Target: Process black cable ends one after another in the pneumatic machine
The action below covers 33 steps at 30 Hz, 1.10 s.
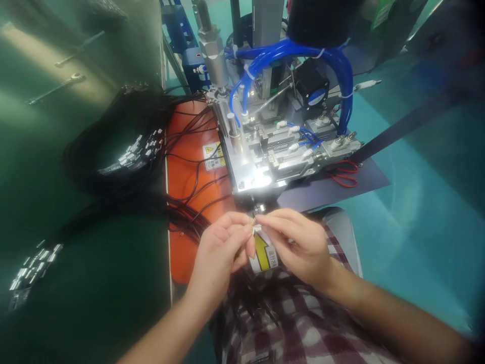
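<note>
My left hand [225, 242] and my right hand [299, 242] meet at the fingertips, just in front of the metal machine [253, 177]. Both are closed in a pinch around a tiny part [254, 221], light and thin, too small to name. Below the fingertips shows a white label with a yellow arrow [262, 252]. Black cables [189, 215] run across the orange plate [182, 177] to the left of my hands.
Bundles of black cables with silvery ends [140, 151] lie on the dark green surface [113, 273] at left. More silvery ends [36, 268] are at lower left. Blue air tubes [346, 71] arch over the machine. A red cord [346, 174] hangs at its right.
</note>
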Each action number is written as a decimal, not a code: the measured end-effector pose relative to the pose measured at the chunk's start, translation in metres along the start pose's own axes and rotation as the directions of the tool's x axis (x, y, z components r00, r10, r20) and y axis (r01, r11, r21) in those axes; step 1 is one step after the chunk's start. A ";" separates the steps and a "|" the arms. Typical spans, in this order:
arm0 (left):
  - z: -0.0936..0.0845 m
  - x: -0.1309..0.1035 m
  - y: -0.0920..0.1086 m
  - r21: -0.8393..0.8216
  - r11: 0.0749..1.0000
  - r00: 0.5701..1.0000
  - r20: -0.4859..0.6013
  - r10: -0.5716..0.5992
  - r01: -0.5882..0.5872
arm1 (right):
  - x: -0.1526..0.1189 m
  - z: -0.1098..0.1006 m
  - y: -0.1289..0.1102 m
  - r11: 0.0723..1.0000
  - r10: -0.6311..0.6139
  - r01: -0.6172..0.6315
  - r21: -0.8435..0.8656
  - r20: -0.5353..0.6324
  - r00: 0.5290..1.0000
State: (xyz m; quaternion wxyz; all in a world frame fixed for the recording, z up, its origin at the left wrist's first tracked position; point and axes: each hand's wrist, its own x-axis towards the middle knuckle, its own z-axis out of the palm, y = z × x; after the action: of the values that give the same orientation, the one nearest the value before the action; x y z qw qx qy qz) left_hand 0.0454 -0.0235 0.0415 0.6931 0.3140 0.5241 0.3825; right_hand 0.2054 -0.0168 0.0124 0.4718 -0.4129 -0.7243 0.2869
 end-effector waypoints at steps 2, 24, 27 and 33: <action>0.000 0.000 0.000 0.005 1.000 1.000 0.002 -0.004 0.004 | 0.000 -0.001 0.001 1.000 -0.014 0.013 -0.014 -0.006 1.000; 0.004 -0.005 -0.005 0.032 0.998 0.999 0.013 0.046 -0.047 | 0.013 0.005 -0.009 0.725 0.567 -0.579 0.373 0.155 0.809; 0.004 -0.005 -0.005 0.023 0.998 0.998 0.013 0.061 -0.062 | 0.013 0.004 -0.010 0.631 0.624 -0.644 0.433 0.209 0.753; 0.006 -0.004 -0.007 -0.051 0.997 0.998 0.031 0.058 -0.056 | 0.014 0.001 -0.015 0.513 0.644 -0.703 0.493 0.320 0.695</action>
State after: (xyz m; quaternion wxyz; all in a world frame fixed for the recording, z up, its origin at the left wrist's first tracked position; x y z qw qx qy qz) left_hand 0.0516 -0.0308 0.0395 0.6980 0.3177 0.4937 0.4100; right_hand 0.1967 -0.0122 0.0301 0.3898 -0.4814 -0.4038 0.6732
